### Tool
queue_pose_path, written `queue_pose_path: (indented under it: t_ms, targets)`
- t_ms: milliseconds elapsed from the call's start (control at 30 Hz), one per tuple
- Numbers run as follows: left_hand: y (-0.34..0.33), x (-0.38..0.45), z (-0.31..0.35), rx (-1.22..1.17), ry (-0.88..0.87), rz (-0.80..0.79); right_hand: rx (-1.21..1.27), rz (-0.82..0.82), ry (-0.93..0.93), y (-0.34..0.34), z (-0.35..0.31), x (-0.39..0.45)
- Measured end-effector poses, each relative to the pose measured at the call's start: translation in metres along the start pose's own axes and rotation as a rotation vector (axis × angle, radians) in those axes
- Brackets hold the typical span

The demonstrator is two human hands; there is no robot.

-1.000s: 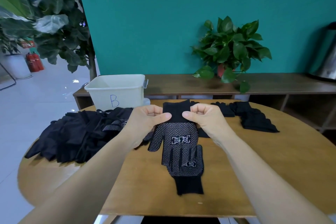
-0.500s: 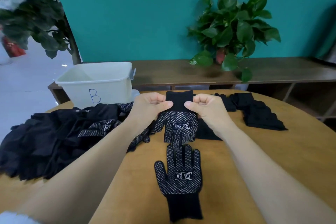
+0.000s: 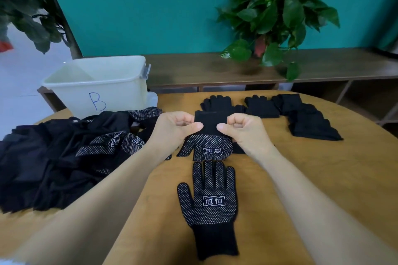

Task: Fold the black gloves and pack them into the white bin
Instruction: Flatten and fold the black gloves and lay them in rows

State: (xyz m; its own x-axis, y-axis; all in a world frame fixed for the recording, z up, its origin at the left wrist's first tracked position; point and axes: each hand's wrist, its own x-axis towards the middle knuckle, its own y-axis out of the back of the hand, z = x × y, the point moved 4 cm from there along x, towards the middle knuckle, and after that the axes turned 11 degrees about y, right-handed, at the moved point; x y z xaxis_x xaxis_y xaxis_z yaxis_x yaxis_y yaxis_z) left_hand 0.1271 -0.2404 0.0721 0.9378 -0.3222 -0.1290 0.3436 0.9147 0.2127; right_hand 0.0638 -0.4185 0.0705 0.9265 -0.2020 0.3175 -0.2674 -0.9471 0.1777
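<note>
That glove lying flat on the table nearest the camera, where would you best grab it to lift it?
Probably by the plain knit cuff of the flat glove, coming from the near table edge. The glove lies palm up with its fingers pointing away toward the hands, so the cuff end is closest, free of other gloves, and a single band rather than five loose fingers.

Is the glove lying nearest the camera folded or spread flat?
Spread flat. The near glove lies dotted palm up on the table, fingers, thumb and cuff all fully extended.
</note>
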Motion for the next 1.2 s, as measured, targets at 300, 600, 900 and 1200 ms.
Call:
queue_pose_path:
  t_ms: [300, 600, 900, 1200]
  targets:
    - [-0.002, -0.043, -0.005, 0.102, -0.139, 0.000, -0.102, -0.046, 0.090, 0.001, -0.010, -0.044]
    - [-0.014, -0.119, -0.103, 0.509, -0.405, -0.061, -0.660, -0.108, 0.313, -0.015, 0.034, -0.164]
    - [-0.019, -0.125, -0.116, 0.783, -0.649, -0.016, -0.929, -0.191, 0.579, -0.020, 0.039, -0.173]
    - [-0.025, -0.132, -0.118, 0.820, -0.698, -0.006, -0.986, -0.115, 0.719, -0.023, 0.043, -0.180]
